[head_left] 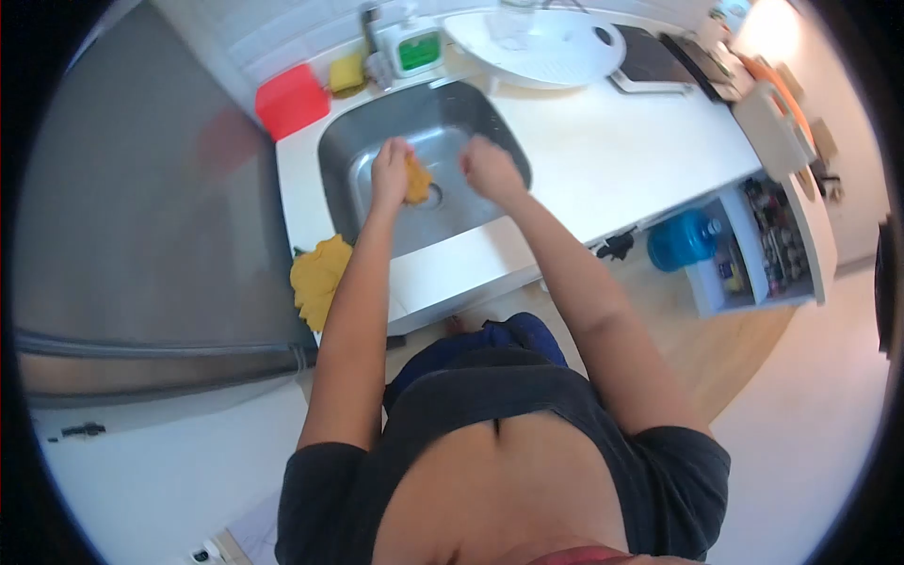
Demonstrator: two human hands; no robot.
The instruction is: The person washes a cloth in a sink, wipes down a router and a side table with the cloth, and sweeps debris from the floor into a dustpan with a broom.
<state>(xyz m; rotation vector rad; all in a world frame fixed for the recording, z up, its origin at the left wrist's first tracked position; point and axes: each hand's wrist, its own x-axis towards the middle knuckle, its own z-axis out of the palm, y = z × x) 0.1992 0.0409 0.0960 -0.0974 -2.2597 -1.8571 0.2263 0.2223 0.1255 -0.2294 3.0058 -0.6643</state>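
A grey metal sink (457, 221) is set into the white counter in front of me. Over its left half, my left hand (388, 174) is closed on a crumpled yellow cloth (417, 182), which hangs below the fingers near the drain. A small reddish spot shows by the fingertips, too blurred to name. My right hand (491, 169) is over the right side of the sink, apart from the cloth. Its fingers are curled in and smeared by motion; whatever they may hold is hidden.
Behind the sink stand a faucet (379, 68), a yellow sponge (347, 72), a red container (292, 101) and a soap dispenser (417, 49). A white drying tray (556, 61) lies to the right. Another yellow cloth (320, 281) drapes over the counter's left edge. A blue water jug (680, 241) sits below.
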